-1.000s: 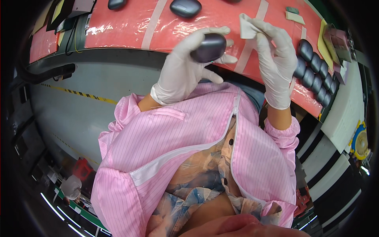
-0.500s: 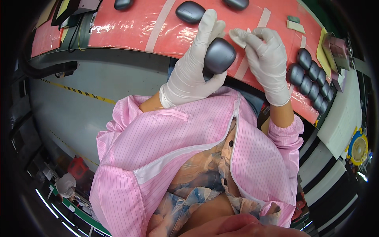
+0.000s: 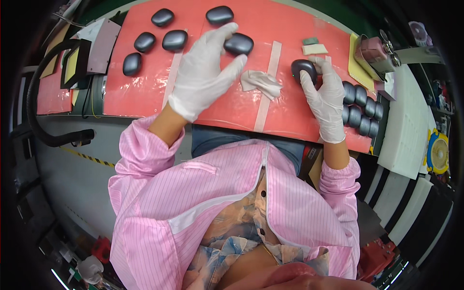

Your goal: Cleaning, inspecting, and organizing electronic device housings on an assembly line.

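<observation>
In my right hand (image 3: 326, 94), a dark grey earbud charging case (image 3: 300, 69) is pinched between gloved thumb and fingers; a small green light shows on its side. My left hand (image 3: 205, 72), also in a white glove, reaches over the red mat with thumb and fingers apart. Its fingertips are around another grey case (image 3: 240, 44) lying on the mat; whether they touch it I cannot tell. A crumpled white cloth (image 3: 261, 84) lies between my hands. Several more cases, one of them (image 3: 175, 40) just left of my left hand, are spread over the mat's left and far parts.
Rows of grey cases (image 3: 355, 116) stand close together right of my right hand. Beyond them are a yellow pad (image 3: 360, 63) and a pinkish container (image 3: 374, 53). Small green and white blocks (image 3: 314, 49) sit near the far edge. A black flexible hose (image 3: 31, 104) curves at the left.
A case has passed from my left hand to my right, which has moved slightly right and down. My left hand has gone left to another case. The white cloth now lies on the mat.
</observation>
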Available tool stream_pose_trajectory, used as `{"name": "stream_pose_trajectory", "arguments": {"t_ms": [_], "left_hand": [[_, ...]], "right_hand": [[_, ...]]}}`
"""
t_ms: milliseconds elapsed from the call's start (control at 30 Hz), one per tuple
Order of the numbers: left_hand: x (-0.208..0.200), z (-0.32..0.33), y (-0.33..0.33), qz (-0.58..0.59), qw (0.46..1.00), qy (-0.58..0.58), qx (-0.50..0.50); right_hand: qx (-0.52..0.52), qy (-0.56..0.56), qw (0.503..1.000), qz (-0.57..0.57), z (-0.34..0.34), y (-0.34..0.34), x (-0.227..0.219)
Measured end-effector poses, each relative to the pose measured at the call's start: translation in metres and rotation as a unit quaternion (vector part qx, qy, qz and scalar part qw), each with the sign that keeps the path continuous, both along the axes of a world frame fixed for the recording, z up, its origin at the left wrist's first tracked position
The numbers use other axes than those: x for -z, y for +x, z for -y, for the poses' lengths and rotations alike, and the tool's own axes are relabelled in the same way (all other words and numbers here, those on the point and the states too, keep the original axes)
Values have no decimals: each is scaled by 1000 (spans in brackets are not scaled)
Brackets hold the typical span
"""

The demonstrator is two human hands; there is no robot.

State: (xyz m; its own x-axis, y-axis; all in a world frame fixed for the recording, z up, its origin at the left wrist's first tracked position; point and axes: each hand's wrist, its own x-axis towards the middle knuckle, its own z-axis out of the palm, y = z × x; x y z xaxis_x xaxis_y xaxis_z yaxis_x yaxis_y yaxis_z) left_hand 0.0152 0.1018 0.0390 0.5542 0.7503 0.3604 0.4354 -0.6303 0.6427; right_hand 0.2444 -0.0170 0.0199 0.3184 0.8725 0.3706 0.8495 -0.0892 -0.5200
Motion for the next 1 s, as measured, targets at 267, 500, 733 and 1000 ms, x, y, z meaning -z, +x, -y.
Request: {"name": "stream_pose_trajectory", "arguments": {"t_ms": [267,500,733,1000], "left_hand": [[19,-38,27,-234,972,19,27],[-8,18,7,274,747,-563,224],[-7,67,-16,280,819,-495,77],[12,93,-34,379,785,-483,87]], "right_hand": [[-58,-38,968,240,0,12,-4],[-160,65,976,-129,1,-36,-31],[-189,13,936,-297,7,-83,-19],[-206,88,940,-256,14,-96,-15]]}}
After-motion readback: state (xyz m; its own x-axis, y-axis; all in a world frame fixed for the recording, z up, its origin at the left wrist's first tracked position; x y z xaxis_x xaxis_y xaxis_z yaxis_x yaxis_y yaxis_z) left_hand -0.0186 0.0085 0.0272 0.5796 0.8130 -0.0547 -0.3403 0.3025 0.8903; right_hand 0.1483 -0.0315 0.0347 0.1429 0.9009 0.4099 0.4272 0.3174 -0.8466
